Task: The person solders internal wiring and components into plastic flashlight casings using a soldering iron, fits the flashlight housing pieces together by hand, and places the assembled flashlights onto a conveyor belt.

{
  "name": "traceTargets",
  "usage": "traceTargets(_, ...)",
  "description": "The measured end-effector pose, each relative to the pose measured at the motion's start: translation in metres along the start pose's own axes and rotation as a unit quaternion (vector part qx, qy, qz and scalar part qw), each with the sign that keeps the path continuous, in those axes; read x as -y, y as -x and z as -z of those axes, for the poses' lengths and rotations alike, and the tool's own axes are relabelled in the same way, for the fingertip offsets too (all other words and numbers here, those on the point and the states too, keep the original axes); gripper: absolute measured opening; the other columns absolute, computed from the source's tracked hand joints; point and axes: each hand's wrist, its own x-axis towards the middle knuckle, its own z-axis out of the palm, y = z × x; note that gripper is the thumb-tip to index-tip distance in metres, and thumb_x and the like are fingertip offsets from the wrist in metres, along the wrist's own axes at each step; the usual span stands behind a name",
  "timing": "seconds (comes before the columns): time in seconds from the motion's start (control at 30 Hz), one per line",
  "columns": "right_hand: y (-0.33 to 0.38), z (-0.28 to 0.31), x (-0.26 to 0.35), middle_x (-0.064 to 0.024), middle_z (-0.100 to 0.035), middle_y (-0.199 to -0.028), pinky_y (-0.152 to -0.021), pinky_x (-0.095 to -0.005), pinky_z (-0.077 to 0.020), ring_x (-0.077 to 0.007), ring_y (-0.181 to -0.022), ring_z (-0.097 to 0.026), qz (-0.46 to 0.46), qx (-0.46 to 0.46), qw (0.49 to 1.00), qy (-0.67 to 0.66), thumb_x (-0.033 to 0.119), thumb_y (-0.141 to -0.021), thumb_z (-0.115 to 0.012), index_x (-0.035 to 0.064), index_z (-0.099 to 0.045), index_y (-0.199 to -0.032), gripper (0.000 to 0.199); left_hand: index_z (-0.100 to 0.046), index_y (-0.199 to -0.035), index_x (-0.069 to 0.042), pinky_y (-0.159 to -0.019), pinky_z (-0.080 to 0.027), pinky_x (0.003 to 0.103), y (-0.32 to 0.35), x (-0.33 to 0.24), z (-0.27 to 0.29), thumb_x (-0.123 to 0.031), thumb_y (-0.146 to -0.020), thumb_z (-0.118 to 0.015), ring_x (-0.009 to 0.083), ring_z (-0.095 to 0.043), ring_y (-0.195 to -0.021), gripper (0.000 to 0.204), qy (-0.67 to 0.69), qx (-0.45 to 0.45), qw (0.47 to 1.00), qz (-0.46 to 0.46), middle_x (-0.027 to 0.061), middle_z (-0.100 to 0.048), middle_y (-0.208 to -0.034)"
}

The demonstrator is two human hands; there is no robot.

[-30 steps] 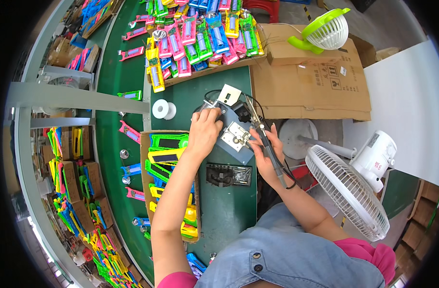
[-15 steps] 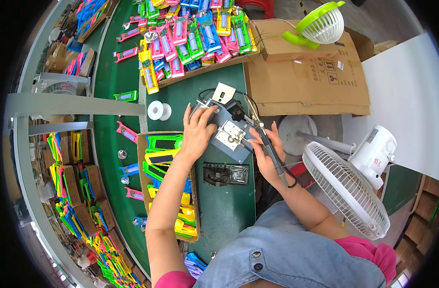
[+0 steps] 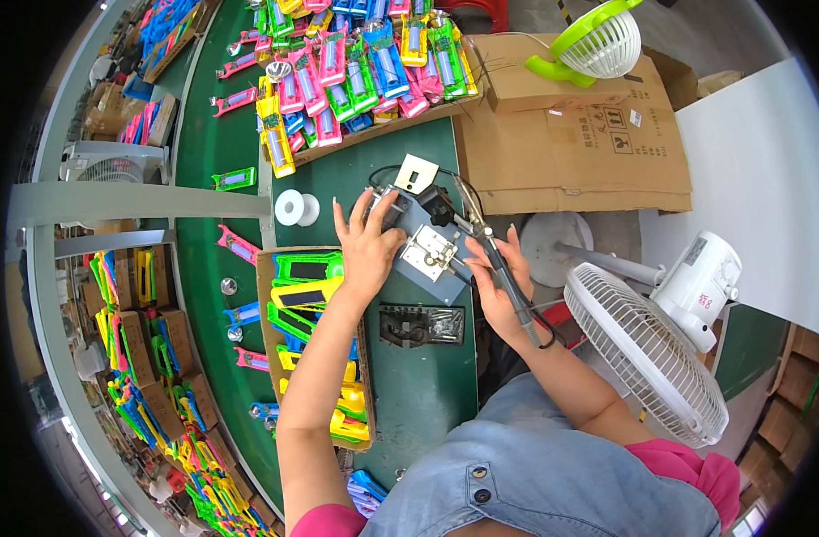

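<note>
A soldering jig with a blue-grey base lies on the green bench, carrying a silver metal plate. On its bracket is a slim dark soldering iron with a cable. My left hand reaches over the jig's far left end, fingers spread, tips touching a silver metal part there. Beside the jig's right edge, behind the iron, my right hand has its thumb and fingers apart near the bracket. The iron hides part of that hand. A cream square plate stands at the jig's far end.
A carton of yellow, green and blue plastic casings sits left of the jig. Near it are a white spool and a black tray. Assembled colourful pieces fill a far box. A white fan stands right.
The fingers of my left hand have spread wider and shifted slightly at the metal part. My right hand stays beside the iron, almost unmoved.
</note>
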Motion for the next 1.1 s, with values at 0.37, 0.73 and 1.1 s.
traceTargets(0.37, -0.002, 0.003, 0.001, -0.0121, -0.064, -0.093, -0.104, -0.0438, -0.016, -0.0205, -0.091, -0.062, 0.006, 0.017, 0.999, 0.038, -0.003, -0.079, -0.055, 0.0043, -0.036, -0.105, 0.033, -0.059, -0.064, -0.013, -0.098, -0.015, 0.058, 0.0, 0.0, 0.001, -0.014, -0.062, -0.066, 0.0294, -0.032, -0.12, 0.007, -0.005, 0.027, 1.0, -0.012, 0.0009, -0.041, -0.127)
traceTargets(0.73, -0.002, 0.006, 0.003, -0.0048, -0.062, -0.1, -0.104, -0.0441, -0.0209, -0.0134, -0.096, -0.056, 0.008, -0.001, 0.999, 0.031, -0.001, -0.078, -0.058, 0.0022, -0.047, -0.1, 0.025, -0.057, -0.069, -0.012, -0.1, -0.013, 0.056, -0.001, -0.003, 0.002, -0.012, -0.067, -0.063, 0.0292, -0.031, -0.121, 0.006, -0.032, 0.032, 0.999, -0.014, 0.0028, -0.039, -0.128)
traceTargets(1.1, -0.006, 0.015, 0.008, -0.0097, -0.063, -0.096, -0.104, -0.044, -0.0161, -0.021, -0.095, -0.06, 0.011, 0.013, 0.999, 0.036, -0.001, -0.08, -0.054, 0.0036, -0.036, -0.104, 0.03, -0.059, -0.081, -0.006, -0.081, -0.037, 0.032, 0.001, 0.01, 0.031, -0.016, -0.07, -0.052, 0.0178, -0.044, -0.102, 0.016, -0.208, 0.055, 0.942, -0.259, 0.0051, -0.05, -0.113)
